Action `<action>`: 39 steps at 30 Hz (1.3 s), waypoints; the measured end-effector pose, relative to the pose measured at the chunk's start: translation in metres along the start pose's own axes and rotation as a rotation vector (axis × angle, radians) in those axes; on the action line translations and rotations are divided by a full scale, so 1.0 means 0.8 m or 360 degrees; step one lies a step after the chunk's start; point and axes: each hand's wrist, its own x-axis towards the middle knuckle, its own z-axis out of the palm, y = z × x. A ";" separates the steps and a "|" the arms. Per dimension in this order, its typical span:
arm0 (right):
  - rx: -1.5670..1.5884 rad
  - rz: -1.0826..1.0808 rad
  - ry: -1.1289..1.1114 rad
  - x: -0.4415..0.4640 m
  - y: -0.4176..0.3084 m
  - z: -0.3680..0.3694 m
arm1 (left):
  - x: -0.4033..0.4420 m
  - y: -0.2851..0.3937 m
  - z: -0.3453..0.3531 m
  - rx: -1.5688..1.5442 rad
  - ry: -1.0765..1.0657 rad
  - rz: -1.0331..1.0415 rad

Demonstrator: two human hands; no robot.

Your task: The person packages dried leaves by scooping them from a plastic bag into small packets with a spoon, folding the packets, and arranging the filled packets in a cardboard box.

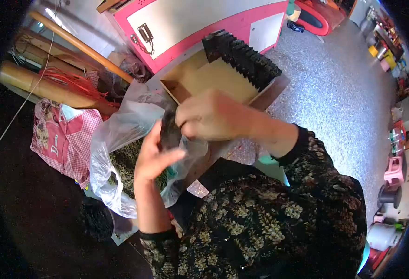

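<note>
A dark, flat piece stands between my two hands above a clear plastic bag; blur hides its exact kind. My left hand supports it from the left, the fingers along its side and the thumb stretched out below it. At its right edge, the bent fingers of my right hand are pinched together on it. Dark greenish, dried-looking plant bits fill the open plastic bag under my hands. Just beyond them is a shallow cardboard box with a row of black ridged pieces along its far right side.
A red checked cloth bag lies left of the plastic bag. Bamboo poles and red string are at upper left. Behind the box stands a pink-and-white cabinet. A pink stool stands on the speckled floor at right.
</note>
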 end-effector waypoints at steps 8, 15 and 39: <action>-0.1047 0.0968 0.0146 -0.002 0.165 -0.090 | 0.256 -0.096 -0.018 0.0620 0.0458 -0.0093; -0.1369 0.1290 -0.0021 -0.016 0.298 -0.074 | 0.406 -0.252 -0.006 0.0810 0.0561 -0.0161; -0.1725 0.0986 -0.0156 -0.005 0.351 -0.073 | 0.458 -0.248 0.052 0.0754 0.0752 0.0030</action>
